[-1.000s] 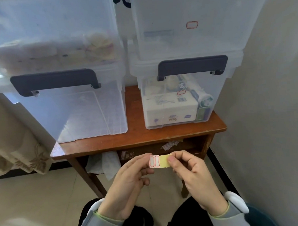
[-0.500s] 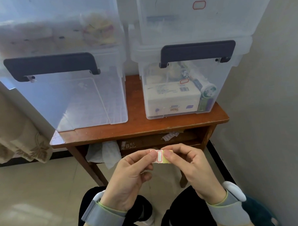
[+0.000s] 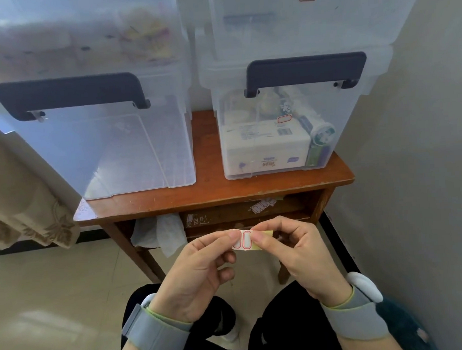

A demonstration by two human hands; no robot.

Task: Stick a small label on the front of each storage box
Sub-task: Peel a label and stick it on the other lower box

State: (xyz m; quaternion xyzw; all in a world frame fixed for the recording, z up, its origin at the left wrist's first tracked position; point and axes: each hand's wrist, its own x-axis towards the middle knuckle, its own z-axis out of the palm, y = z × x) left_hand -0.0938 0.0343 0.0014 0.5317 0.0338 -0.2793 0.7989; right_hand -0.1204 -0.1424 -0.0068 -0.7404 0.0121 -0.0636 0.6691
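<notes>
my left hand (image 3: pixel 200 276) and right hand (image 3: pixel 299 256) pinched on label strip (image 3: pixel 244 240), fingertips hiding its ends, upper storage boxes (image 3: pixel 297 18) cropped

The two top boxes (image 3: pixel 297 21) above the desk (image 3: pixel 220 193) are cut off by the upper edge; the left one's contents are a blur. The label strip (image 3: pixel 244 240) below the desk's front is partly hidden by fingers (image 3: pixel 259 239). Writing under the desk is too small to read.
</notes>
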